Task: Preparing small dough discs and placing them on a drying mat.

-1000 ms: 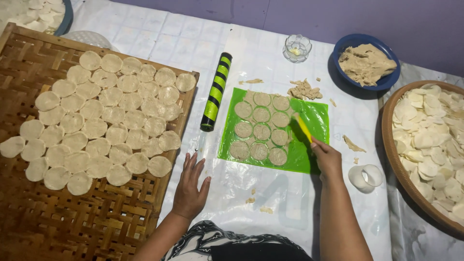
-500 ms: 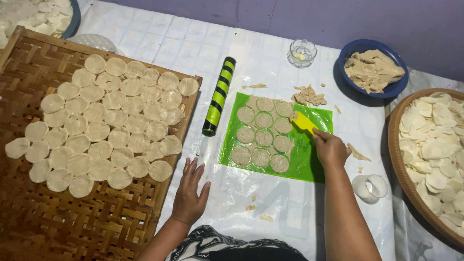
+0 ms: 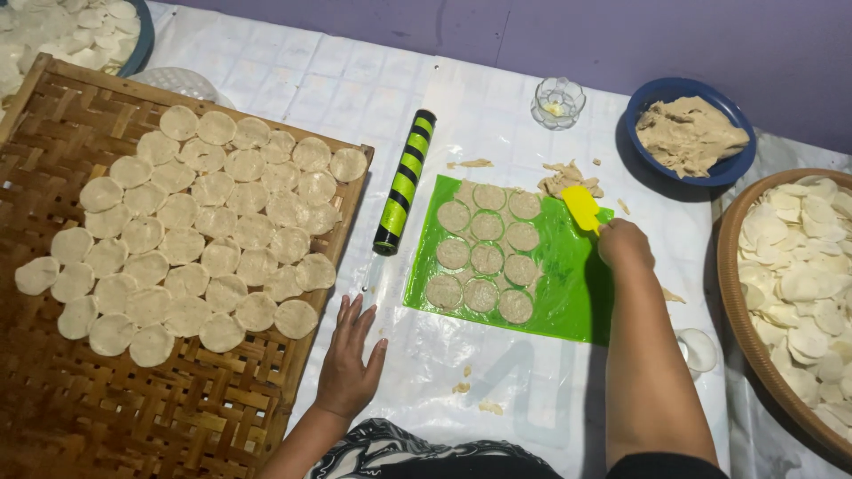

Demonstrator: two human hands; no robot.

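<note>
My right hand (image 3: pixel 624 244) grips a yellow scraper (image 3: pixel 581 207) whose blade rests at the far right edge of a green mat (image 3: pixel 568 284). On the mat lie several cut dough rounds (image 3: pixel 486 255) in rows. Dough scraps (image 3: pixel 568 177) are piled just beyond the mat near the scraper. My left hand (image 3: pixel 348 364) lies flat and spread on the white plastic sheet (image 3: pixel 497 372), between the woven bamboo tray (image 3: pixel 177 417) and the mat, holding nothing. A black and green striped rolling pin (image 3: pixel 404 182) lies left of the mat.
The bamboo tray carries several dough rounds (image 3: pixel 195 231). A blue bowl of dough (image 3: pixel 690 133) and a small glass cup (image 3: pixel 557 100) stand at the back. A round basket of thin rounds (image 3: pixel 790 293) sits at right, a white lid (image 3: pixel 698 349) beside it.
My right hand with the scraper has moved to the mat's far right edge, pushing scraps off it. The left hand stays flat on the sheet. The camera view has shifted slightly.
</note>
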